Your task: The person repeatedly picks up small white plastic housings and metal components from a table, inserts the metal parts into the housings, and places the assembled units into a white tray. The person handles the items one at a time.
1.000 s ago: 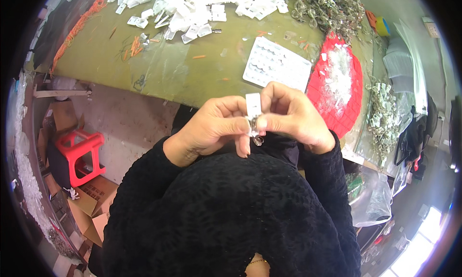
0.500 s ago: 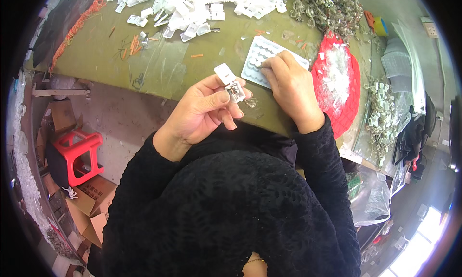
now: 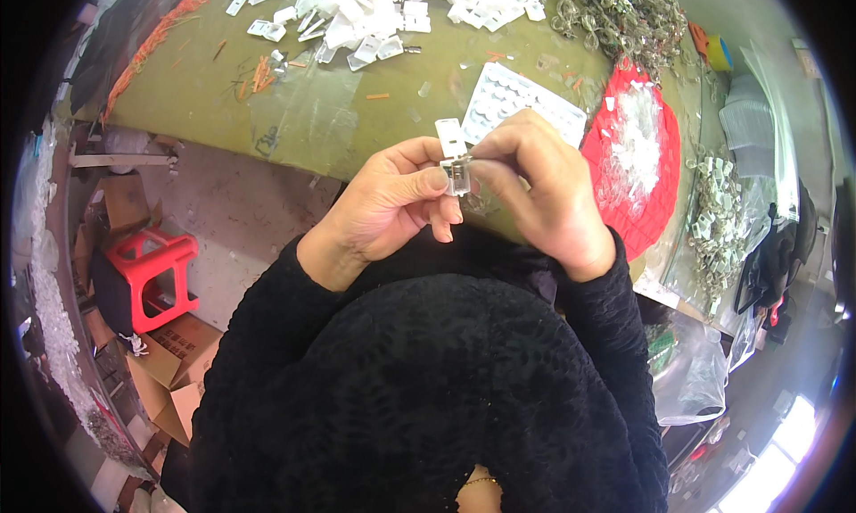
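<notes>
My left hand (image 3: 383, 201) pinches a small white plastic battery case (image 3: 458, 176) between thumb and fingers. Its hinged lid (image 3: 450, 136) stands up, and metal parts show inside. My right hand (image 3: 548, 192) is closed, with thumb and fingertips together against the right side of the case. What those fingertips hold, if anything, is too small and hidden to make out. Just beyond the right hand lies a pale tray (image 3: 563, 119) with rows of round pockets, partly covered by that hand.
White plastic cases (image 3: 374, 9) are heaped at the table's far side, beside tangled wires (image 3: 615, 18). Right of my hand, a red cloth (image 3: 662, 201) bears clear small pieces. Wired cases (image 3: 718, 232) lie farther right. A red stool (image 3: 143, 277) and a cardboard box (image 3: 169, 379) stand lower left.
My right hand has come from the tray to the case in my left hand, its fingertips now against it. The left hand has shifted slightly right, and the case is more upright.
</notes>
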Demonstrator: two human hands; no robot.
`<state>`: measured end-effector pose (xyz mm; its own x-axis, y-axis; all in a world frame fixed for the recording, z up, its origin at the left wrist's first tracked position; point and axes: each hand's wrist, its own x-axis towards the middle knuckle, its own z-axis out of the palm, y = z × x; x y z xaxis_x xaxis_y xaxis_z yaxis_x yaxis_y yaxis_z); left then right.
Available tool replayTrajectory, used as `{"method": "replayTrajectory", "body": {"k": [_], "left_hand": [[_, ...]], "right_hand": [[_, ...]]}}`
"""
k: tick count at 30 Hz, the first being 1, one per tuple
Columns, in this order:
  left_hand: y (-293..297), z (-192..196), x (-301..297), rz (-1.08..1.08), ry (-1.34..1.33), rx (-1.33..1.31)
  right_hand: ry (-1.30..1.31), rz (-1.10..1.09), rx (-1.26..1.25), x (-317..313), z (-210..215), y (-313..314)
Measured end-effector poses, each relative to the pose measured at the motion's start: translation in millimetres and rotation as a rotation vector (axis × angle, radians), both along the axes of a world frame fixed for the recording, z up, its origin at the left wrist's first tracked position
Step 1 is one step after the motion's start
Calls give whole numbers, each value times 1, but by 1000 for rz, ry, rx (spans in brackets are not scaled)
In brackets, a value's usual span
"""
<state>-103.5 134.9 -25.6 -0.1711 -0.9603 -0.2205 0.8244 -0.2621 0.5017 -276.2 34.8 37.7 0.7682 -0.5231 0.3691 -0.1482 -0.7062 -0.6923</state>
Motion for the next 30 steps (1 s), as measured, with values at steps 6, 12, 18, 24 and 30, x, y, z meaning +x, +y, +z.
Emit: {"method": "replayTrajectory", "body": {"k": [6, 12, 18, 24, 30], "left_hand": [[4, 0, -2, -34, 90, -25], [9, 9, -12, -101, 23, 15], [7, 15, -10, -162, -90, -45], [6, 6, -12, -50, 132, -29], [-1, 7, -21, -68, 112, 13]], "right_hand": [[9, 48, 197, -1, 1, 9], [101, 45, 938, -15, 8, 7], [13, 174, 1230, -12, 10, 0], [-144, -48, 965, -11, 2, 18], [-65, -238, 444, -12, -5, 24]]}}
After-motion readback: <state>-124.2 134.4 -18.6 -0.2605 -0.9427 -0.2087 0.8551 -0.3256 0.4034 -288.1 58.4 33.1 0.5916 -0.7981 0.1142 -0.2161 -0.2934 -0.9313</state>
